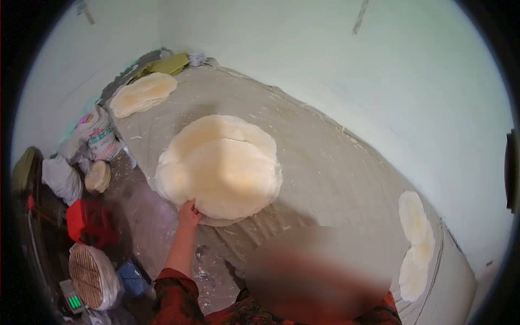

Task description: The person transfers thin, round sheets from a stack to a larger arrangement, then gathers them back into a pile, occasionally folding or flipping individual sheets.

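Observation:
A large stack of thin, round, pale flatbreads (227, 168) lies on a grey-brown cloth, with uneven edges and a shadow across its upper part. At the near left rim of this stack is my left hand (188, 213), reaching in from below. Its fingers look closed on the edge of a flatbread; the fingertips are small in the view. My right hand does not show. A blurred oval patch covers the lower middle, where part of a red patterned garment is visible.
Smaller flatbread piles lie on the cloth (319, 162) at the far left (143, 95) and right (416, 246). On the floor at left are a printed sack (103, 140), a red container (91, 222), a slatted round item in plastic (86, 276) and a lit green display (74, 301). Walls bound the cloth.

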`<move>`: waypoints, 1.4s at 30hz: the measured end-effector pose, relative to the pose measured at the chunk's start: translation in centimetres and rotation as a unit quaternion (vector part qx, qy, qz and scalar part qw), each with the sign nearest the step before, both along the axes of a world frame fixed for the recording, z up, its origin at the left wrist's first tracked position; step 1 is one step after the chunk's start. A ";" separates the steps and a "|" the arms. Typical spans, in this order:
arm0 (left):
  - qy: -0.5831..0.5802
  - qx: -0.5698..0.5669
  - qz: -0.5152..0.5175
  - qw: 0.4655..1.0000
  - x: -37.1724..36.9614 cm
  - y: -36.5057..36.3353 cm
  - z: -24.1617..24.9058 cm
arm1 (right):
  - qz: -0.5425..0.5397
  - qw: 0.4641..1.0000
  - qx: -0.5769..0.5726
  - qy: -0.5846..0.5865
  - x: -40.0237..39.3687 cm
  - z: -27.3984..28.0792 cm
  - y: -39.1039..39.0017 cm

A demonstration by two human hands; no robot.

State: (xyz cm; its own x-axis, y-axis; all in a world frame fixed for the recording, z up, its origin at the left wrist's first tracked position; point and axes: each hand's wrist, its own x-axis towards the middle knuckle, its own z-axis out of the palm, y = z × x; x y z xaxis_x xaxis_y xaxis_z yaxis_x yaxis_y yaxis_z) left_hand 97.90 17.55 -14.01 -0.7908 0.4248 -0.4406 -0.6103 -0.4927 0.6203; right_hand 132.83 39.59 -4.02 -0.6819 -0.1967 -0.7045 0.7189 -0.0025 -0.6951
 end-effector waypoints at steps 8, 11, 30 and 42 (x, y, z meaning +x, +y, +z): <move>0.157 -0.302 0.160 0.927 0.6 2.3 4.5 | -0.269 0.959 0.084 -0.026 12.8 -2.3 5.6; 0.328 -0.562 0.178 0.738 -1.6 -1.9 1.1 | -0.339 0.939 0.057 0.001 17.6 -2.6 6.2; 0.803 -0.349 -0.338 0.346 36.9 34.0 1.8 | -0.739 0.627 0.239 0.058 48.2 -8.1 36.6; 0.760 -0.407 -0.424 0.277 39.4 36.6 7.6 | -0.661 0.451 0.525 -0.290 54.5 -5.4 55.5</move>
State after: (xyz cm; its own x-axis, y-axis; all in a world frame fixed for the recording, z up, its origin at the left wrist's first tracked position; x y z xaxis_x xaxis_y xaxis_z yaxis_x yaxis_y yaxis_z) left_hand 137.28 54.15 -6.40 -0.0940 0.9911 -0.0947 0.9788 0.1094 0.1733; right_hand 187.34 95.04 -9.46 0.6440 0.7616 -0.0719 0.6337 -0.5838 -0.5076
